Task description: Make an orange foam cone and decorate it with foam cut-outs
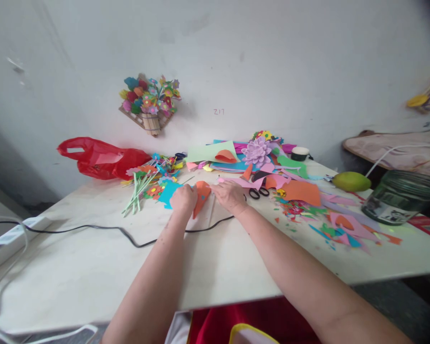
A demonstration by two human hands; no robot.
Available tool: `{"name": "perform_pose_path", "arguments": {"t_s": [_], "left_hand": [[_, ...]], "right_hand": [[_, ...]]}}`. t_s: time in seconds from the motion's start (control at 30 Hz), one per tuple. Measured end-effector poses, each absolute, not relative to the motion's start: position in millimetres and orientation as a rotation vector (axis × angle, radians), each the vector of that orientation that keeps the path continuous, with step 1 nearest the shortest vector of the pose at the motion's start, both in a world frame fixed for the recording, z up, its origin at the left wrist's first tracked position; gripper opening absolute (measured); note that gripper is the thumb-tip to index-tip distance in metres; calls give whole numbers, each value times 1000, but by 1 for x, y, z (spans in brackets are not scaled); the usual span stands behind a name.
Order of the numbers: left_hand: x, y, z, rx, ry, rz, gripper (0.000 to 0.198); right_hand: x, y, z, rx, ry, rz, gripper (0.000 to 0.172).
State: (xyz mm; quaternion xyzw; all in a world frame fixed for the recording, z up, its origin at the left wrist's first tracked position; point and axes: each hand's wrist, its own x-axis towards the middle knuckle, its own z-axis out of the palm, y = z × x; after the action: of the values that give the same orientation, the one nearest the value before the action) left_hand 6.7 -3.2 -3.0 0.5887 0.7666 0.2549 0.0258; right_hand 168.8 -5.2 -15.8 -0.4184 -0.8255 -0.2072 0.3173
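A pointed piece of orange craft sheet (202,197) stands between my two hands over the table. My left hand (185,198) is closed on its left side, fingers curled. From the other side my right hand (230,196) reaches in, its fingertips pinched together at the upper right corner of the orange piece; what exactly lies under those fingers is blurred. A blue sheet piece (167,195) lies just left of my left hand. Right beside my right hand are scissors with black handles (259,193).
A black cable (125,232) crosses the table from a power strip (19,241). Left rear: a red plastic bag (109,160), pale green strips (138,193). Right: coloured scraps (301,191), a purple flower (257,152), a green fruit (351,181), a glass jar (397,200).
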Motion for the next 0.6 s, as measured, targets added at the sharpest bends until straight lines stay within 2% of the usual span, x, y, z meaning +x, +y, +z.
{"name": "perform_pose_path", "arguments": {"t_s": [0.13, 0.23, 0.37, 0.6], "left_hand": [[5, -7, 4, 1861, 2369, 993, 30], [3, -6, 6, 1661, 1913, 1129, 24], [1, -3, 5, 1235, 1397, 1090, 21], [-2, -6, 7, 1107, 1213, 972, 13]], "right_hand": [[168, -5, -16, -1057, -2206, -582, 28], [168, -5, -16, -992, -2224, -626, 27], [168, -6, -16, -922, -2246, -697, 26], [168, -5, -19, -852, -2234, -792, 26]]}}
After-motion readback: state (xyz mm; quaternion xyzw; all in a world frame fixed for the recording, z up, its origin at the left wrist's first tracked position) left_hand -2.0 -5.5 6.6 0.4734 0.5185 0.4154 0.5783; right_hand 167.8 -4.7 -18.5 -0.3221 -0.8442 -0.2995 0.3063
